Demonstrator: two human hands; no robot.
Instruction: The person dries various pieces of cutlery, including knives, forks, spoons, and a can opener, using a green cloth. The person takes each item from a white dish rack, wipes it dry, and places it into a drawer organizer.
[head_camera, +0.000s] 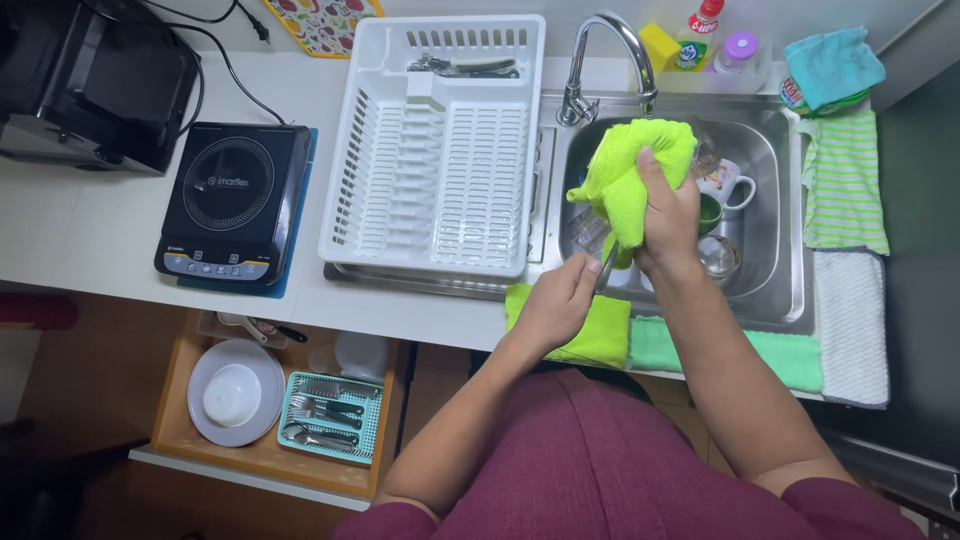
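A: A white worktop (90, 230) is seen from above, with a steel sink (790, 300) set into it at 2 o'clock and a white dish rack (440, 150) just beside the sink at 12 o'clock.

B: What is held over the sink?

A: A lime-green cloth (635, 165) is gripped by the right hand (668, 215), fingers clenched around its folds. A slim metal utensil (606, 268) is pinched in the closed fingers of the left hand (555, 305), its upper end wrapped in the cloth; which kind of utensil cannot be told.

B: And around them?

A: A mug (730, 185) is seen in the basin at 1 o'clock. An open drawer (180, 400) with a cutlery tray (330, 415) is shown at 8 o'clock, a black induction cooker (235, 200) at 10 o'clock.
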